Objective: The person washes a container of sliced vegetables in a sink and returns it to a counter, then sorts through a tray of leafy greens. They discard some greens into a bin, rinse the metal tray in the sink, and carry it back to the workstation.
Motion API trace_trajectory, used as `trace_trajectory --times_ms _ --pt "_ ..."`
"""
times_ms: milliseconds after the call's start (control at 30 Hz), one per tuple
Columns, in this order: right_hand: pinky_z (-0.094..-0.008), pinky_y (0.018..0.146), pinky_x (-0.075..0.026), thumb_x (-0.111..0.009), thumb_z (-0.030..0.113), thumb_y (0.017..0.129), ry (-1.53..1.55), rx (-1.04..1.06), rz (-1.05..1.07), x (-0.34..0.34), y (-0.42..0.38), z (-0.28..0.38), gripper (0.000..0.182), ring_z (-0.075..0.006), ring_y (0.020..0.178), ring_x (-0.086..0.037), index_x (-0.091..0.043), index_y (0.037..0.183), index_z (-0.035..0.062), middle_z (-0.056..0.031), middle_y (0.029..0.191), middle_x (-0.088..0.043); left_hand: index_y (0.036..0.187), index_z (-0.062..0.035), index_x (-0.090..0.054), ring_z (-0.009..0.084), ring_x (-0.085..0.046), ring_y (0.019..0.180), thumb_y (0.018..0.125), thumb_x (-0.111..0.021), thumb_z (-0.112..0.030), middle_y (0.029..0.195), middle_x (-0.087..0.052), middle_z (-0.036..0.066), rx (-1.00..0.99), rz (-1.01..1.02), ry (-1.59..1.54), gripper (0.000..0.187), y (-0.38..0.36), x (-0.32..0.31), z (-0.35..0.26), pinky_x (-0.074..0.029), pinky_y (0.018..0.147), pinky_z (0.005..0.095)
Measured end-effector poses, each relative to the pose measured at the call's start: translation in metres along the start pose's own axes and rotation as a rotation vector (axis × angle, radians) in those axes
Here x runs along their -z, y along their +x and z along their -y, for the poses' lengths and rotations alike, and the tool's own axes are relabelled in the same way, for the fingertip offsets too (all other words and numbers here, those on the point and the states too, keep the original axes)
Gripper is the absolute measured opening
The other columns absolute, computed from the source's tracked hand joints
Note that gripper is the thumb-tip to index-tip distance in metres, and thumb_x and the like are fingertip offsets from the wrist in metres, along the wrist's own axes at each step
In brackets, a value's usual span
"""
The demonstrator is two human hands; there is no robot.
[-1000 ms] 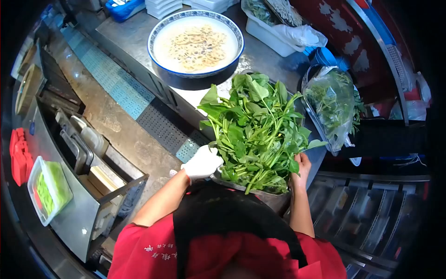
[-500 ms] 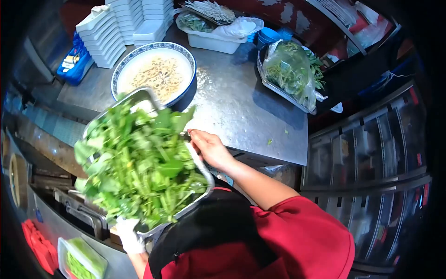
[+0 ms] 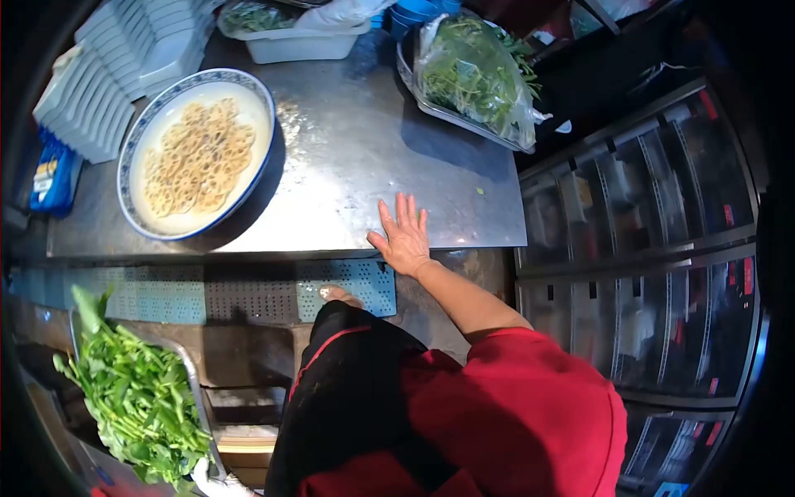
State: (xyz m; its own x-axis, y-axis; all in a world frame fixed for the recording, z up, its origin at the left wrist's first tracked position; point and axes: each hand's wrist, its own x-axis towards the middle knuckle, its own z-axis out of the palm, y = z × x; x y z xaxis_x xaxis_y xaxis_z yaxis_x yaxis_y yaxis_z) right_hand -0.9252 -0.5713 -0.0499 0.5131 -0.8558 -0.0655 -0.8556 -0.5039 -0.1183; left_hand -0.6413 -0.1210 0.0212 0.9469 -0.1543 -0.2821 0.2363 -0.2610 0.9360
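Observation:
My right hand (image 3: 404, 236) lies on the steel table (image 3: 331, 182) near its front edge, bare, fingers spread, holding nothing. Down at the lower left, my left hand (image 3: 217, 480) wears a white glove and grips the near corner of a metal tray (image 3: 197, 389). Leafy green vegetables with thick stems (image 3: 137, 402) are heaped in that tray and spill over its rim. The left fingers are partly hidden by the tray and the frame edge. Left of my right hand, a large blue-rimmed bowl (image 3: 263, 149) holds sliced lotus root (image 3: 199, 157) in pale liquid.
White stacked containers (image 3: 87, 99) stand at the back left, beside a blue bag (image 3: 54, 174). A white tub (image 3: 302, 45) sits at the back. Bagged greens (image 3: 472, 74) rest in a tray at the right. Glass-fronted cabinets (image 3: 638, 248) flank the table. Perforated mats (image 3: 248, 294) cover the floor.
The tray of greens has moved down and left, away from the table, with my left hand. My right hand has let go of it and now lies on the table. The view has shifted.

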Motion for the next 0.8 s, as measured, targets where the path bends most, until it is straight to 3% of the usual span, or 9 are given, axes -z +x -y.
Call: trace_trajectory --times_ms 100,167,433,500,567,667,700,733,800 --pt "-0.0513 0.111 -0.006 -0.037 0.055 0.09 0.115 0.072 0.043 0.006 -0.001 -0.038 0.068 -0.0357 0.14 -0.004 -0.022 0.145 0.0189 -0.0161 0.152 -0.01 0.09 0.0 -0.058 0.0157 -0.053 0.074 0.076 -0.06 -0.012 0.082 -0.056 0.005 -0.066 0.041 0.149 0.019 0.032 0.003 0.004 -0.045 0.066 0.0283" --pt "-0.0518 0.111 -0.009 -0.041 0.052 0.09 -0.137 -0.039 0.065 0.024 -0.002 -0.09 0.07 -0.0364 0.14 -0.008 -0.021 0.145 0.0147 -0.0151 0.151 -0.013 0.09 0.0008 -0.058 0.0163 -0.054 0.074 0.076 -0.06 -0.013 0.082 -0.056 0.006 -0.109 0.061 0.239 0.02 0.047 0.001 0.009 -0.046 0.067 0.0288" --pt "-0.0479 0.109 -0.022 -0.041 0.056 0.088 0.027 -0.468 -0.198 0.019 0.03 -0.323 0.077 -0.0395 0.136 -0.02 -0.027 0.14 0.0001 -0.0214 0.145 -0.025 0.093 0.004 -0.059 0.0186 -0.055 0.076 0.077 -0.06 -0.019 0.084 -0.059 0.008 -0.297 0.022 0.584 0.028 0.056 -0.006 0.01 -0.046 0.07 0.0306" --pt "-0.0435 0.108 -0.026 -0.039 0.058 0.088 0.224 -0.94 0.019 0.059 0.038 -0.34 0.078 -0.0414 0.131 -0.029 -0.031 0.136 -0.0037 -0.0266 0.139 -0.033 0.093 0.0048 -0.059 0.0192 -0.056 0.076 0.078 -0.06 -0.02 0.084 -0.06 0.008 -0.339 -0.004 0.667 0.029 0.049 -0.006 0.008 -0.046 0.071 0.031" --pt "-0.0409 0.106 -0.03 -0.043 0.057 0.087 0.188 -1.003 -0.168 0.055 0.041 -0.39 0.076 -0.0382 0.128 -0.036 -0.039 0.128 -0.007 -0.028 0.133 -0.041 0.094 0.0056 -0.059 0.0197 -0.056 0.077 0.078 -0.06 -0.022 0.085 -0.061 0.009 -0.38 -0.072 0.762 0.031 0.032 0.004 -0.008 -0.046 0.072 0.0315" --pt "-0.0414 0.1 -0.038 -0.062 0.029 0.082 -0.009 -0.572 -0.647 0.037 0.046 -0.428 0.057 -0.0396 0.12 -0.045 -0.047 0.127 -0.0009 -0.027 0.125 -0.049 0.093 0.0051 -0.061 0.0156 -0.055 0.075 0.076 -0.067 -0.013 0.08 -0.062 0.008 -0.354 -0.01 0.583 0.026 0.02 -0.003 -0.014 -0.046 0.071 0.0312" --pt "-0.039 0.101 -0.037 -0.059 0.029 0.084 0.28 -0.687 -0.148 0.071 0.045 -0.393 0.054 -0.0375 0.119 -0.046 -0.048 0.125 -0.0049 -0.0272 0.124 -0.05 0.09 0.0044 -0.061 0.015 -0.054 0.074 0.075 -0.066 -0.011 0.081 -0.062 0.007 -0.473 -0.038 0.593 0.022 0.022 0.0 -0.004 -0.045 0.07 0.0303" --pt "-0.0374 0.102 -0.035 -0.055 0.028 0.087 0.083 -0.793 -0.033 0.049 0.045 -0.406 0.052 -0.0358 0.123 -0.043 -0.046 0.125 -0.0072 -0.028 0.126 -0.048 0.087 0.0034 -0.061 0.0145 -0.053 0.072 0.075 -0.063 -0.007 0.08 -0.061 0.005 -0.462 -0.088 0.401 0.016 0.026 -0.003 0.0 -0.045 0.069 0.0291" --pt "-0.0363 0.104 -0.033 -0.047 0.034 0.092 0.122 -0.587 -0.318 0.038 0.046 -0.361 0.057 -0.0375 0.124 -0.041 -0.042 0.128 -0.0092 -0.0278 0.13 -0.045 0.084 0.0036 -0.061 0.0177 -0.053 0.07 0.074 -0.06 -0.001 0.079 -0.061 0.009 -0.127 -0.094 -0.033 0.011 0.026 -0.008 -0.002 -0.046 0.066 0.0314"
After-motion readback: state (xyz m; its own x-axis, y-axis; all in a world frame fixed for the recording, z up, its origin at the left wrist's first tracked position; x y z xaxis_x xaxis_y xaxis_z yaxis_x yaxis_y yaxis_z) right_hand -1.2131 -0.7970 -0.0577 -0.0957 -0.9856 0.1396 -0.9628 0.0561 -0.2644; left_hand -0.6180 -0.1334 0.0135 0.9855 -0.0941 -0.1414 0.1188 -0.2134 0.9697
